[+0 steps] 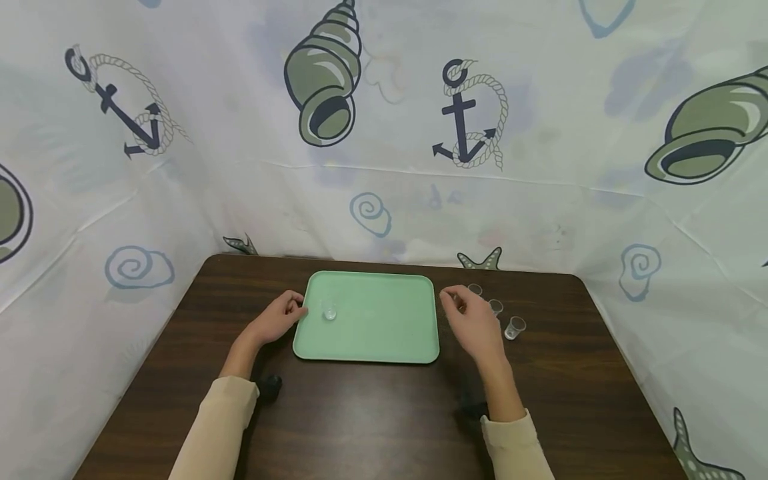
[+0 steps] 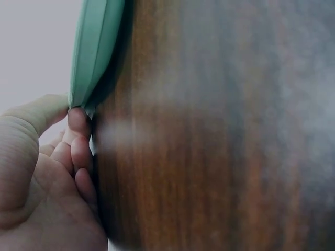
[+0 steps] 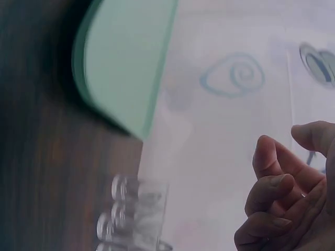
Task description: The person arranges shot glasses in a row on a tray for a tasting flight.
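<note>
A light green tray (image 1: 378, 317) lies on the dark wooden table. At its left edge my left hand (image 1: 279, 317) pinches the rim; in the left wrist view the thumb (image 2: 49, 111) is at the top of the rim and the index fingertip beneath it. One small clear cup (image 1: 329, 311) stands on the tray, toward its left side. Just beyond the tray's right edge hovers my right hand (image 1: 474, 322), fingers loosely bent and holding nothing, thumb and index finger apart. Close beside it are clear cups (image 1: 515, 328), partly hidden by the hand in the head view.
In the right wrist view the clear cups (image 3: 138, 209) stand in a row on the table near the tray's corner. A white cloth (image 1: 396, 147) printed with shells and anchors hangs behind and around the table (image 1: 372, 427). Dark wrist-worn devices (image 1: 269, 388) sit under the sleeves.
</note>
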A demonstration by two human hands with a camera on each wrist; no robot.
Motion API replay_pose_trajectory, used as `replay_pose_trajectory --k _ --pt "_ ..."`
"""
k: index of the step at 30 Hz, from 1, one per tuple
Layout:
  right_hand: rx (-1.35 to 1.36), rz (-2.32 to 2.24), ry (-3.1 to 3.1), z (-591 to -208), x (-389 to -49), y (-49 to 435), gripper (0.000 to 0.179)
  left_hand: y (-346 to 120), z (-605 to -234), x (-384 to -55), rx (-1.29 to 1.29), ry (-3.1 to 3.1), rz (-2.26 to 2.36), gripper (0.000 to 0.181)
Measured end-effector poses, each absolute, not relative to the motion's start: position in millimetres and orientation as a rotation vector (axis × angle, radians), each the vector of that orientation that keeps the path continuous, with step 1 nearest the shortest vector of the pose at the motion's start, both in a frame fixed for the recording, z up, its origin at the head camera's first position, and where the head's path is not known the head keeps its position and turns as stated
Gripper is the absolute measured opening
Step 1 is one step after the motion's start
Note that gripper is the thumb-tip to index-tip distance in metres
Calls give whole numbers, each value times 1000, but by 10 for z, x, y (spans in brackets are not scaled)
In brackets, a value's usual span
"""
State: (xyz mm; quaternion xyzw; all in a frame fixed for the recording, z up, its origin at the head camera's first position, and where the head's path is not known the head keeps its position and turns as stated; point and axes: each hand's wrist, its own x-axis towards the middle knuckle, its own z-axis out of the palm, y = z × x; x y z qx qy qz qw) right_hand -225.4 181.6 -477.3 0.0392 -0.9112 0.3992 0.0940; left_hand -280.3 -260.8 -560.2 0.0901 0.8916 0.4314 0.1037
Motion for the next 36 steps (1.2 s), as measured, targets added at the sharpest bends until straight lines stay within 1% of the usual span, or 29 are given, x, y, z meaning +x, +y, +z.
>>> replay_pose_trajectory --k 4,11,20,25,31,36 --pt "46 1179 -2688 -4734 -2263 2042 37 -2588 -5587 -2797 262 2625 1268 43" --pt "-57 1101 -2685 -4653 -2256 2375 38 -2594 -5573 -2801 249 2624 1279 44" --pt "-129 993 -2756 -4732 -2165 2706 39 -2648 -5630 -2789 349 2625 1319 45" --pt "-187 879 -2807 -4779 -2159 2836 42 -2666 -5635 -2803 359 2623 1318 44" --pt "-238 786 -2905 -4874 -2210 2955 49 -2653 -5659 -2794 379 2623 1353 44" --pt "-272 777 -3002 -4953 -2226 3023 58 -2619 -5652 -2795 300 2625 1329 44"
